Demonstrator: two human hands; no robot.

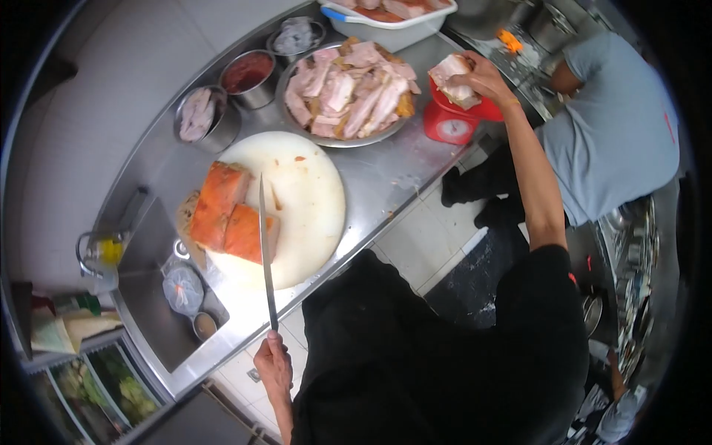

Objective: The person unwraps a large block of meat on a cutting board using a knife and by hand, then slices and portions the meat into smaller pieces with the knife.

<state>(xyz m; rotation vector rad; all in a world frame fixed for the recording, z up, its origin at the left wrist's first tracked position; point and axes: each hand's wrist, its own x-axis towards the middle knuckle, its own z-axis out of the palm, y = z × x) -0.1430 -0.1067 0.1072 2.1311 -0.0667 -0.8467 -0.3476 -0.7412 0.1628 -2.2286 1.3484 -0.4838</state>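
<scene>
My left hand [274, 361] is closed around the handle of a long knife [267, 252]. Its blade points away from me, over a round white chopping board [315, 193] and across the edge of an orange-skinned pork slab [252, 231]. Another such slab [216, 200] lies against it. In my right hand [483, 78] is a pale piece of pork [454, 80], gripped at the red kitchen scale [449, 126]; whether the meat rests on the scale's pan, I cannot tell. Beside it, a large metal bowl [354, 142] is heaped with pork strips [356, 93].
Small metal pots [259, 95] stand along the wall, one with red contents. A white tub [393, 33] of meat sits at the back. On the left is a sink [152, 297] holding a plastic bag [182, 289]. A person in grey [615, 133] bends at the right.
</scene>
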